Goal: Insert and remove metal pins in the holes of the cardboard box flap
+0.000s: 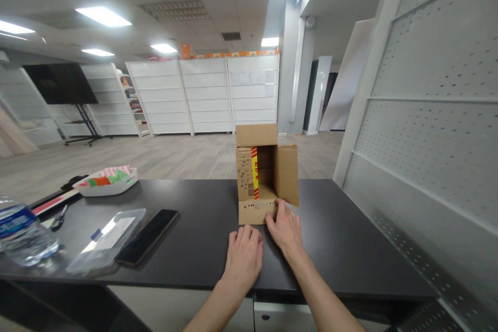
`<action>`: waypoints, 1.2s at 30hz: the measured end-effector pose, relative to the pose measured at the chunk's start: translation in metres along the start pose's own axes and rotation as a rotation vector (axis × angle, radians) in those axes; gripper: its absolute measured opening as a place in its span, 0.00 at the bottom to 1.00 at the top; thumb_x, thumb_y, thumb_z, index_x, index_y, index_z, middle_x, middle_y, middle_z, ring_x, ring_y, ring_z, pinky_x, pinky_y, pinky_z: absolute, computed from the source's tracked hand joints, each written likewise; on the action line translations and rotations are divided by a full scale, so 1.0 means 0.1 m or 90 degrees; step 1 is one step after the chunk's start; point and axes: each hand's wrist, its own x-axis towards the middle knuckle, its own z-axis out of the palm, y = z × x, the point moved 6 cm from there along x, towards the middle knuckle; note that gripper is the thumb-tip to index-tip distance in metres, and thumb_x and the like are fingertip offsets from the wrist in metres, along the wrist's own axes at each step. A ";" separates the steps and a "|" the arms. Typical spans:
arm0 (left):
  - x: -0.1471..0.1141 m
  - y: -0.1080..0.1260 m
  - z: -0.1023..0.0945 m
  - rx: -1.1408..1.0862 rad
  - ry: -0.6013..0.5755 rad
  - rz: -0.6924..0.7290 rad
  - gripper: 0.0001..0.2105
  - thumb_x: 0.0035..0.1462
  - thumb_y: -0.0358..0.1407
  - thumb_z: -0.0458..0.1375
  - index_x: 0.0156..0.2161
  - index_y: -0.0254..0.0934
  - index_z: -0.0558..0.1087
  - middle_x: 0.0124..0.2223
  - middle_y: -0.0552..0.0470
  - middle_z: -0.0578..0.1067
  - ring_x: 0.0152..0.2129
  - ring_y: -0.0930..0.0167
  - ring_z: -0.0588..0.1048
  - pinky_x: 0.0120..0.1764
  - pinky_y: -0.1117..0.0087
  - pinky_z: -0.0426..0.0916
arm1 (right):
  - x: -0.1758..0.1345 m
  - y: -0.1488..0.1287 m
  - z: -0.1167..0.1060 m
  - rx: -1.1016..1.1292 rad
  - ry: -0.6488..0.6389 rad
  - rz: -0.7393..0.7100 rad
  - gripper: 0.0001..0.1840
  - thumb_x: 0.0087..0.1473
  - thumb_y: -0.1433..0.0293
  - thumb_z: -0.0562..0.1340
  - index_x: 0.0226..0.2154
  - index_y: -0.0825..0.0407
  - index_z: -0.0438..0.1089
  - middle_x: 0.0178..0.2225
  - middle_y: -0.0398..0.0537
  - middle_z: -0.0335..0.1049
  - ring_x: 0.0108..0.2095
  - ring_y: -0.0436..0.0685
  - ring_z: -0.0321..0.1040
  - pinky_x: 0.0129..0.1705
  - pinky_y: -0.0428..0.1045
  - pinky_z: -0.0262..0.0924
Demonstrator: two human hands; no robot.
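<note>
An open cardboard box (266,166) stands on the dark table with its opening facing me and its flaps spread out. Several small shiny dots sit on its left flap (245,174), and a row of them runs along the lower flap (252,213). My right hand (286,225) is at the right end of that lower flap, thumb and index finger closed about its edge. In front of the box, my left hand (244,253) rests low on the table with fingers curled. Its fingertips point down, and anything under them is hidden. Some thin lines show beside them.
To the left lie a black phone (148,237), a clear plastic case (109,238) and a water bottle (25,236). Behind them is a white basket (112,187) with colourful packets, near a pen (60,217). A perforated white panel (436,114) rises along the right side.
</note>
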 end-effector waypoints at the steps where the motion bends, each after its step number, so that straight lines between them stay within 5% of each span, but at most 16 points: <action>1: 0.00 0.00 0.00 -0.009 0.000 -0.003 0.08 0.62 0.31 0.48 0.39 0.39 0.69 0.41 0.49 0.71 0.40 0.65 0.69 0.43 0.61 0.58 | 0.00 0.00 0.00 0.000 0.002 -0.001 0.20 0.60 0.63 0.52 0.53 0.53 0.58 0.47 0.56 0.71 0.47 0.62 0.67 0.44 0.53 0.52; 36: 0.04 -0.06 -0.04 -0.042 0.031 0.005 0.08 0.61 0.34 0.50 0.39 0.41 0.72 0.43 0.49 0.71 0.43 0.65 0.69 0.44 0.61 0.59 | -0.01 0.00 -0.02 -0.003 -0.003 -0.001 0.21 0.59 0.64 0.52 0.53 0.53 0.58 0.47 0.56 0.71 0.47 0.62 0.67 0.46 0.53 0.53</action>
